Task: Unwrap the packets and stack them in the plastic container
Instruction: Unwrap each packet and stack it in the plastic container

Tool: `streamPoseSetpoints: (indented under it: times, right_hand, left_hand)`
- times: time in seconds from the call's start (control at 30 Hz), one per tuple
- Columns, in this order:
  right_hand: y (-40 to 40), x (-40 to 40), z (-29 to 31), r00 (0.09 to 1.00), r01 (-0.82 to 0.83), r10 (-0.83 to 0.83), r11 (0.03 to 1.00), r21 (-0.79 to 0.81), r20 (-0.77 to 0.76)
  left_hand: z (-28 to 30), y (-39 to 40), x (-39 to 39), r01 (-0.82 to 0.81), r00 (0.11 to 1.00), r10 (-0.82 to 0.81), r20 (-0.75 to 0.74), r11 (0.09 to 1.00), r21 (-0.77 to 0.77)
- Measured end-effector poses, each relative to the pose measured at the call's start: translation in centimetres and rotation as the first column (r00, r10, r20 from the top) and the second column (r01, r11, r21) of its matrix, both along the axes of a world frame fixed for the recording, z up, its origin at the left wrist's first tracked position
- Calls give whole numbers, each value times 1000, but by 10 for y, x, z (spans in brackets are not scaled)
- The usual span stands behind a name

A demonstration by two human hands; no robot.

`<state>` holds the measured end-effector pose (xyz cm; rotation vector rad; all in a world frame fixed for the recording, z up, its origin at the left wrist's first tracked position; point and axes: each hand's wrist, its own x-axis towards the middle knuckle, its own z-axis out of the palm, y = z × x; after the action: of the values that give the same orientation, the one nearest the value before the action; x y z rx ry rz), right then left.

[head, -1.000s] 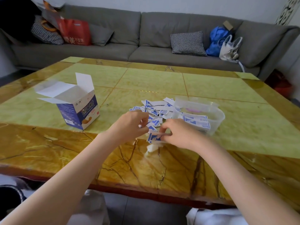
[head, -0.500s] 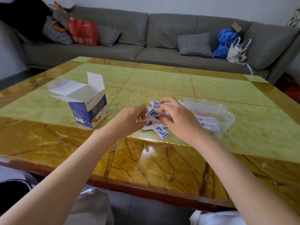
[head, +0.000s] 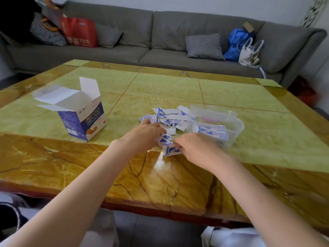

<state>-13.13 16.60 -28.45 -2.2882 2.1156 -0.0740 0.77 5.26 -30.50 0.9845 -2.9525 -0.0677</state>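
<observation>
- Packets (head: 170,120) lie in a loose blue-and-white heap on the table (head: 178,82), just left of the plastic container (head: 236,124), which already holds a row of them stacked on edge.
- Your right hand (head: 195,148) pinches one packet (head: 170,150) at the near edge of the heap, down on the table; your left hand (head: 145,132) rests on the heap with fingers curled into crumpled wrappers. Whether it grips one firmly, you cannot tell.
- To do this step well, as a judgement: separate a single packet before pulling, so neighbours do not drag along.
- Hold one end with each hand and peel the wrapper apart, not sideways, or the thin paper may tear unevenly.
- Drop the wrapper away from the unopened pile, so the two do not mix.
- Slide the piece in flush against the row in the container, keeping the stack tidy.
- Compared with half a second ago, both hands have dropped from above the heap to the table surface, and the right hand has moved nearer to you.
- The open cardboard box (head: 83,118) and the container stand as before.
</observation>
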Motion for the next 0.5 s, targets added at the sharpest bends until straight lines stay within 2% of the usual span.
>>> streamPoseSetpoints:
  times: [0.13, 0.2, 0.27, 0.37, 0.43, 0.5]
  right_hand:
    - [2, -9, -1, 994, 48, -51, 998, 29, 98]
    - [2, -10, 1, 973, 75, -81, 997, 37, 218]
    - [-1, -7, 5, 910, 136, -135, 990, 26, 392]
    - [-7, -2, 9, 703, 257, -238, 964, 72, 670]
    - [-9, 2, 10, 497, 314, -313, 934, 168, 809]
    - [-10, 9, 11, 275, 316, -325, 919, 234, 905]
  left_hand:
    - [3, 1, -6, -45, 998, 47, -39, 998, 32]
    - [4, 0, -5, -59, 990, 66, -124, 997, 55]
    - [7, 0, -3, -97, 965, 113, -238, 992, 81]
    - [14, 1, -1, -149, 890, 214, -402, 971, 187]
    - [19, 2, 2, -171, 822, 301, -483, 940, 296]
    - [22, 4, 4, -181, 796, 345, -498, 920, 348]
